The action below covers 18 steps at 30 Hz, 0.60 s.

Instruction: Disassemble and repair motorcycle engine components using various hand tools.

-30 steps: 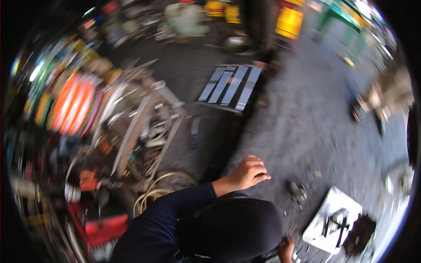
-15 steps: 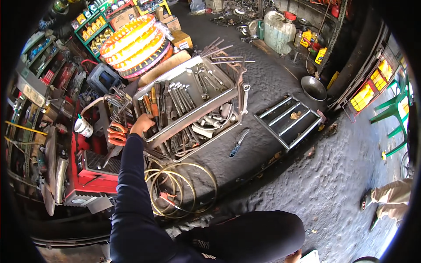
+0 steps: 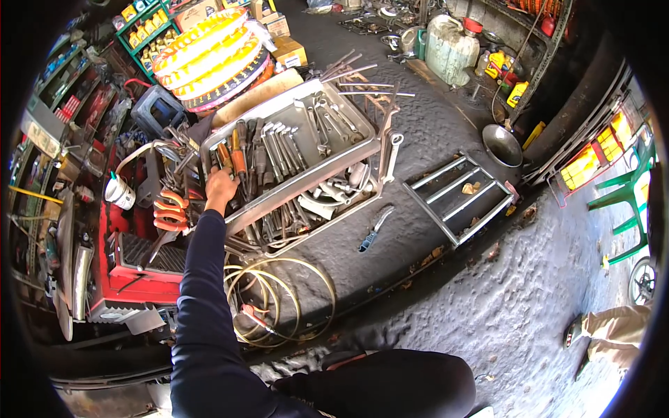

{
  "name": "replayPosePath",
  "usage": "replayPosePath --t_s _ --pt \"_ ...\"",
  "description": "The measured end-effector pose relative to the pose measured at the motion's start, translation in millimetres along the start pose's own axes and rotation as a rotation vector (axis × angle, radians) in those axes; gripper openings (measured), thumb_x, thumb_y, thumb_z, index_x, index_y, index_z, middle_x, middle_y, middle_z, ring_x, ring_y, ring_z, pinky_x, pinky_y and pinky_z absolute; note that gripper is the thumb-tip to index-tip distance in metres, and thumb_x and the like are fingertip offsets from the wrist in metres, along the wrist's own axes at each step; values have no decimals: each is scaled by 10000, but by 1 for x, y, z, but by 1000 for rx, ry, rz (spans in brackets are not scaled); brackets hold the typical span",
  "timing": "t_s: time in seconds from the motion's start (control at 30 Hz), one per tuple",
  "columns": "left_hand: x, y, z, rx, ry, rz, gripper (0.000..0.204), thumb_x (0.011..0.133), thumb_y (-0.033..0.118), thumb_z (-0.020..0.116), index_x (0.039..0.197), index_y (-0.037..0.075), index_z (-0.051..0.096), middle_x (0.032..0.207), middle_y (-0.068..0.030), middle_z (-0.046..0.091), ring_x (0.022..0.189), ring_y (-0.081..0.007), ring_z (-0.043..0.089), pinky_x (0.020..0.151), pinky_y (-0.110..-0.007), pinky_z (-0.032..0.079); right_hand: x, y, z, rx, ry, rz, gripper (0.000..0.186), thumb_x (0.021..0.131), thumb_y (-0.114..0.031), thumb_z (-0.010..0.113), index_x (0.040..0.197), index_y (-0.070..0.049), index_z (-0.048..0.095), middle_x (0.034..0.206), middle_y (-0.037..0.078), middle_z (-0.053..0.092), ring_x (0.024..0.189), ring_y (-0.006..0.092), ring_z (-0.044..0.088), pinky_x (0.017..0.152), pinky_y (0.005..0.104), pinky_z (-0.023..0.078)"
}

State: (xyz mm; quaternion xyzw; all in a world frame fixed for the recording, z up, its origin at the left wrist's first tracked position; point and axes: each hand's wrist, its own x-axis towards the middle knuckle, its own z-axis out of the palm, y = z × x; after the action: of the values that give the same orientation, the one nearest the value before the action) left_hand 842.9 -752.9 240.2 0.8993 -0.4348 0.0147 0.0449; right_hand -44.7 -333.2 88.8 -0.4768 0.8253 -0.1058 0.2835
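We are holding our left hand (image 3: pixel 221 188) in the tray (image 3: pixel 300 186); orange handles (image 3: pixel 238 160) are lying alongside. Whether its grip is closed, we cannot tell.

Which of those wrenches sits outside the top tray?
The silver wrench just past the right-hand corner of the tray. The other wrenches I can make out lie inside it, where the left hand reaches.

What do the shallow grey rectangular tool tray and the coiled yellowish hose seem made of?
Shallow grey rectangular tool tray: metal, probably steel, dull with brownish staining; bare patches reflect light. Coiled yellowish hose: likely plastic or rubber, smooth-looking; it bends in rounded loops.
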Motion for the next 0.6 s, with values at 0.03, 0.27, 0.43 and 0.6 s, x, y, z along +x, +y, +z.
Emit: replayPosePath --t_s 0.03,0.27,0.43,0.6 --pt "2 -1 -1 -2 -17 -21 341 900 282 754 1174 80 745 1336 -203 605 1231 -431 608 1041 -516 514 2 1 2 -3 -11 11 358 860 12 643 1216 46 664 1034 228 738 849 328 705 729 428 558" --pt "15 2 -6 105 -15 -21 336 898 256 758 1219 159 767 1422 -157 577 1356 -401 529 1102 -517 478 10 4 11 -16 -54 51 299 865 -21 676 1158 37 660 1031 222 721 878 341 701 732 436 552" --pt "53 5 14 33 -100 -273 408 944 280 696 1286 61 735 1537 -132 532 1419 -399 496 1126 -527 456 10 8 20 -27 -72 79 262 870 -45 700 1117 31 656 1029 218 708 898 350 698 733 441 547" --pt "105 -17 55 43 -389 -314 508 940 264 664 1399 45 656 1547 -199 540 1443 -444 482 1151 -551 413 5 31 37 -13 -81 87 233 874 -69 724 1076 25 653 1027 214 695 918 360 695 735 446 543"
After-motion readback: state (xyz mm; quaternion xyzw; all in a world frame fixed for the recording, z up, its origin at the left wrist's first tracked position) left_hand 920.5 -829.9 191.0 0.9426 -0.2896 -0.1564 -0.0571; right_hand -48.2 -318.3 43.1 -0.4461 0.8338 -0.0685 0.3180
